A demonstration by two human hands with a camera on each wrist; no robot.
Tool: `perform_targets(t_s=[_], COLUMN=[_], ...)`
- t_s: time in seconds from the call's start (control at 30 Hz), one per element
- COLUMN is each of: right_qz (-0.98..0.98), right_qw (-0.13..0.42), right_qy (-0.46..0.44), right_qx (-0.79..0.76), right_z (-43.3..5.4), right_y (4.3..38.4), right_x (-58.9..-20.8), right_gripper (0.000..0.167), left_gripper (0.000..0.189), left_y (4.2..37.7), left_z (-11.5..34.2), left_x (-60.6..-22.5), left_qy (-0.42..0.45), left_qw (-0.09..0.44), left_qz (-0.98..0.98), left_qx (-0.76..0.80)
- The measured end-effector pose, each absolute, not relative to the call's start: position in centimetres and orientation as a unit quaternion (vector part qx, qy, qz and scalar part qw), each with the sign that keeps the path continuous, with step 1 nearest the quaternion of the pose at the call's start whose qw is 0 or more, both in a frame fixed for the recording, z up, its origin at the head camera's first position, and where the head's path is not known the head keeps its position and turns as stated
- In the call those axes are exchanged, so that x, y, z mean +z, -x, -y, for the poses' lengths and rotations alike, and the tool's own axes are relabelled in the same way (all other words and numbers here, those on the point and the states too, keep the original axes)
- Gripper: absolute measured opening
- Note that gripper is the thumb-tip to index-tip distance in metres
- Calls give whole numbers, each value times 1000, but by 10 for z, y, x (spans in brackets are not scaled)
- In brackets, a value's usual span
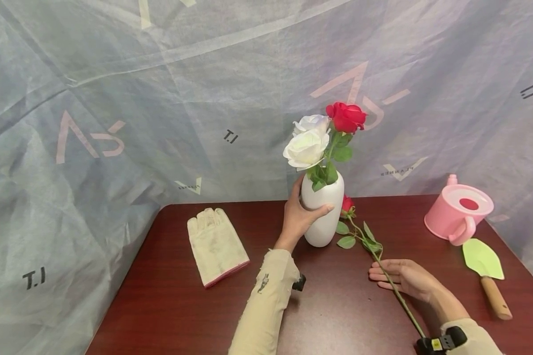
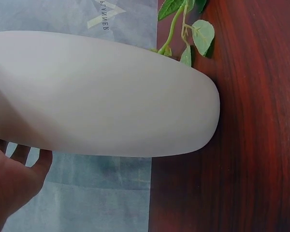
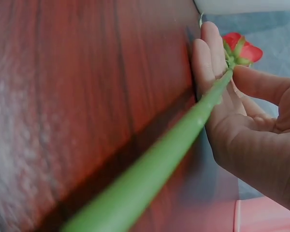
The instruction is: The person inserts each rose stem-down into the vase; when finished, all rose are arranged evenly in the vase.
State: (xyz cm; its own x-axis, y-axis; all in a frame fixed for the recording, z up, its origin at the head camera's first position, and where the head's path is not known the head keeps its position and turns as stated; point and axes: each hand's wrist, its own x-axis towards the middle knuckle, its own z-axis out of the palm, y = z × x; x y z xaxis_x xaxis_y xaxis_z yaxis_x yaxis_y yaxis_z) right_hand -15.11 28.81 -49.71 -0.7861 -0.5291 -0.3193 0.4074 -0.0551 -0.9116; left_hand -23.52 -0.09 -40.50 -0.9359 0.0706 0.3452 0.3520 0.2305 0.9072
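Observation:
My left hand (image 1: 296, 218) grips a white vase (image 1: 323, 229) from its left side, with the thumb across the front. Two white roses (image 1: 306, 149) and a red rose (image 1: 346, 118) stand in the vase, their lower stems hidden inside. Another red rose (image 3: 244, 50) slants over the table, its bloom partly behind the vase in the head view. Its long green stem (image 1: 397, 293) crosses the fingers of my right hand (image 1: 415, 282), which lies palm up with straight fingers. In the right wrist view the thumb tip comes right up to the stem.
A cream work glove (image 1: 217, 246) lies on the left of the dark red table (image 1: 160, 305). At the right are a pink watering can (image 1: 448, 212) and a light green trowel (image 1: 484, 261) with a wooden handle. A grey cloth (image 1: 160, 123) hangs behind the table.

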Motion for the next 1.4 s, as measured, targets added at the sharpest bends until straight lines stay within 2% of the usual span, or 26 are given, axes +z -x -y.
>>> perform_targets(t_s=[0.33, 0.6, 1.03, 1.4], right_qz=[-561, -457, -409, -401], right_qw=[308, 238, 137, 8], right_qy=[85, 148, 200, 180], right_qx=[-763, -844, -880, -898], right_z=[-288, -289, -281, -271], right_y=[148, 147, 147, 148], right_x=[-506, -509, -492, -465], right_gripper=[34, 40, 41, 34], left_gripper=[95, 95, 96, 97], left_y=[235, 236, 236, 235], left_z=[1, 1, 1, 1], left_x=[-405, -405, -406, -405], left_qy=[137, 137, 142, 142], left_qw=[117, 121, 120, 123], left_qz=[782, 781, 782, 783], left_qx=[-597, -598, -595, -593])
